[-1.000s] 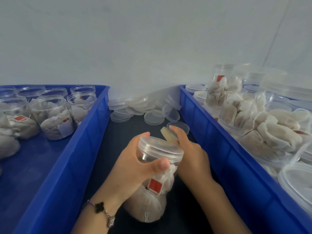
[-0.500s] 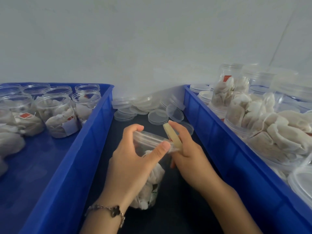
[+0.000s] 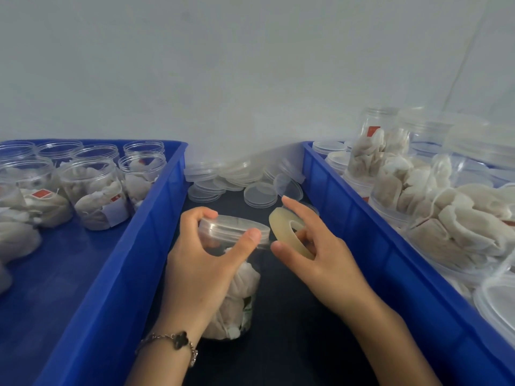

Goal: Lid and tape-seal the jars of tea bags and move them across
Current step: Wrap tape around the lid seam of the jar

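Note:
A clear plastic jar (image 3: 237, 302) of white tea bags stands upright on the dark table between two blue bins, with a clear lid (image 3: 234, 228) on top. My left hand (image 3: 203, 263) grips it round the neck, thumb and fingers on the lid's rim. Just right of the lid, my right hand (image 3: 315, 254) holds a roll of clear tape (image 3: 289, 235) by its ring, tilted on edge close to the lid. Whether tape touches the lid I cannot tell.
The left blue bin (image 3: 117, 263) holds several open jars of tea bags (image 3: 94, 190). The right blue bin (image 3: 370, 232) holds lidded jars (image 3: 446, 224), some lying down. A heap of loose clear lids (image 3: 245, 179) lies at the back against the white wall.
The jar went from tilted toward me to upright on the table. My right hand drew the tape roll a little away from the lid and turned it on edge.

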